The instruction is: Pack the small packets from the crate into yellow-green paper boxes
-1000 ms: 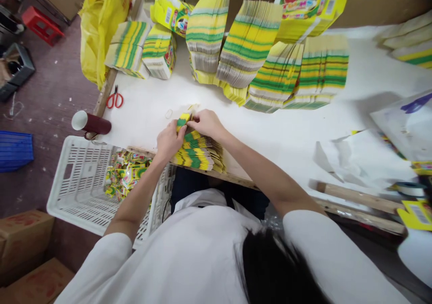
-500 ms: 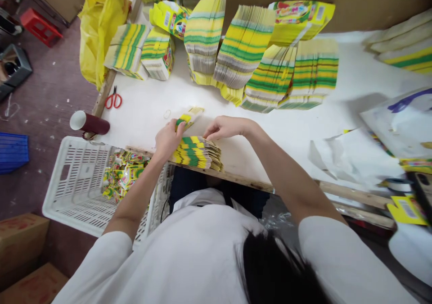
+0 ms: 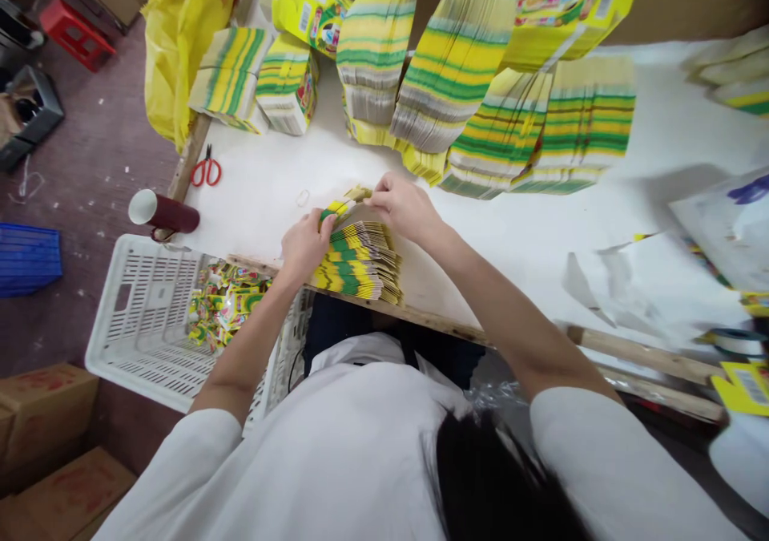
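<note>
My left hand is closed on the near end of a small yellow and green carton, thumb on top. The fingertips of my right hand are pinched at the carton's far end, where a yellowish flap shows. Directly below both hands, a fanned stack of flattened yellow and green cartons lies along the table's front edge. A thin pale rubber band rests on the white table to the left of the held carton.
Tall bundles of flattened cartons stand at the back. Red-handled scissors and a dark red cylinder are on the left. Below them is a white plastic crate holding small packets. Crumpled white paper lies right.
My right hand has moved up and away from the stack to the held carton's far end. That end's flap now stands differently. The view has shifted slightly.
</note>
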`<state>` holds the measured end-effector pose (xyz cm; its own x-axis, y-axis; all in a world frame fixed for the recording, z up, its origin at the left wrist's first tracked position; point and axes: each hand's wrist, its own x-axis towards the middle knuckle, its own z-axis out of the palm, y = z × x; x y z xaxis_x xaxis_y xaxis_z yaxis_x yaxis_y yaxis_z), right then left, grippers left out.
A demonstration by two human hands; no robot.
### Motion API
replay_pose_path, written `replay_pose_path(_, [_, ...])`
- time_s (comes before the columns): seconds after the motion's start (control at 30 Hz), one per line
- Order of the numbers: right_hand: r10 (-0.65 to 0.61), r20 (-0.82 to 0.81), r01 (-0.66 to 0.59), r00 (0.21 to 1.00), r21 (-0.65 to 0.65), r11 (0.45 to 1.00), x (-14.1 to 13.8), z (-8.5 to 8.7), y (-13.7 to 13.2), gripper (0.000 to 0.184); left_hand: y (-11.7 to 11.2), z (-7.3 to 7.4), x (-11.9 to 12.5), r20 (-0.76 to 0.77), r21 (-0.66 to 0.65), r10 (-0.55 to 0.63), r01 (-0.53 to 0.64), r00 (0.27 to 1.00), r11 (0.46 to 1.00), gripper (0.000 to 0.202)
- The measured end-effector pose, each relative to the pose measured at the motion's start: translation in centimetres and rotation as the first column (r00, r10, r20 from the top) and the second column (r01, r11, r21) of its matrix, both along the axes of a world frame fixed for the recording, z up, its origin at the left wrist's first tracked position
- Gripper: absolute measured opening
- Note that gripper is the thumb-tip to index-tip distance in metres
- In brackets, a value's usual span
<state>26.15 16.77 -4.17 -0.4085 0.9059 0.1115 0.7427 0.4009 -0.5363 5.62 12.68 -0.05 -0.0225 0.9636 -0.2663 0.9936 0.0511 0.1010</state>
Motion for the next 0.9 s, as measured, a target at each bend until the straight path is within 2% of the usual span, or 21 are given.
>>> replay_pose_path(0.17, [0.035, 0.033, -0.034, 0.999, -0.018, 0.999, -0.9, 0.3, 0.8, 0.017, 0.0, -0.1, -0.1, -0.006, 0.014, -0.014, 0.014, 1.000, 1.000, 0.042])
replay_pose_path(0.47, [-0.174, 0.054, 0.181, 0.983, -0.161, 0.970, -4.2, 0.3, 1.3, 0.031, -0.1, -0.2, -0.3, -0.003, 0.020, -0.034, 0.034, 0.999, 0.999, 0.038])
replay_pose_path(0.53, [-0.173, 0.026, 0.174, 0.985, -0.221, 0.960, -4.8, 0.2, 0.9, 0.034, -0.1, -0.1, -0.4, 0.004, 0.016, -0.045, 0.045, 0.999, 0.999, 0.037])
replay_pose_path(0.73, [-0.085, -0.099, 0.043, 0.991, -0.367, 0.929, -6.1, 0.2, 0.0, 0.036, 0.1, -0.2, -0.7, -0.002, 0.024, -0.068, 0.068, 0.998, 0.997, 0.035])
replay_pose_path(0.83, [-0.126, -0.105, 0.078, 0.986, -0.376, 0.923, -5.5, 0.2, 0.5, 0.041, 0.1, -0.2, -0.6, 0.008, 0.018, -0.036, 0.035, 0.999, 0.999, 0.035])
replay_pose_path(0.9, [-0.172, -0.110, 0.122, 0.979, -0.357, 0.926, -4.8, 0.3, 1.1, 0.033, 0.1, -0.3, -0.5, 0.019, 0.017, -0.006, 0.006, 1.000, 1.000, 0.038])
